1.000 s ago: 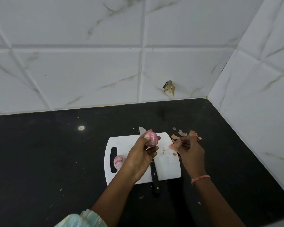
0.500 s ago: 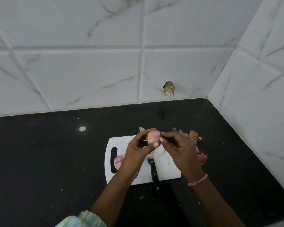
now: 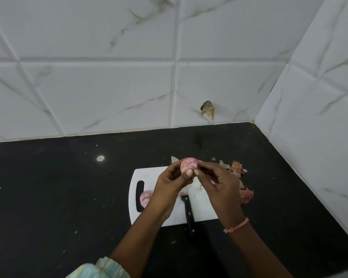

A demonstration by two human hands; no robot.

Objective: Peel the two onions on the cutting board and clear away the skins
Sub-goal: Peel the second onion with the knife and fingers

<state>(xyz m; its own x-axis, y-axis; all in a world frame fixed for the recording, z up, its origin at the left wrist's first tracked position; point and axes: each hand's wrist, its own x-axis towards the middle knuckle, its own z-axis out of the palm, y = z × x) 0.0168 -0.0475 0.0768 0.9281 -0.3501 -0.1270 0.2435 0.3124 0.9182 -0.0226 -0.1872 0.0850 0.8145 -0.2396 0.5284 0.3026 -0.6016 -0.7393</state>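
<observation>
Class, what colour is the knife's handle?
Black, seen in the head view: the knife handle lies across the white cutting board.

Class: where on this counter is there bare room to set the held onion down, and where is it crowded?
Bare black counter lies left of the cutting board, up to the wall. Crowded: the board's middle, with knife and second onion; the onion skins on its right.

1. A pinkish onion [image 3: 187,165], mostly peeled, is lifted above the far edge of the cutting board [image 3: 199,205].
2. A second onion [image 3: 145,198], pink and seemingly peeled, lies on the white board beside its handle slot.
3. Papery skins [image 3: 236,169] lie heaped on the counter just right of the board.
</observation>
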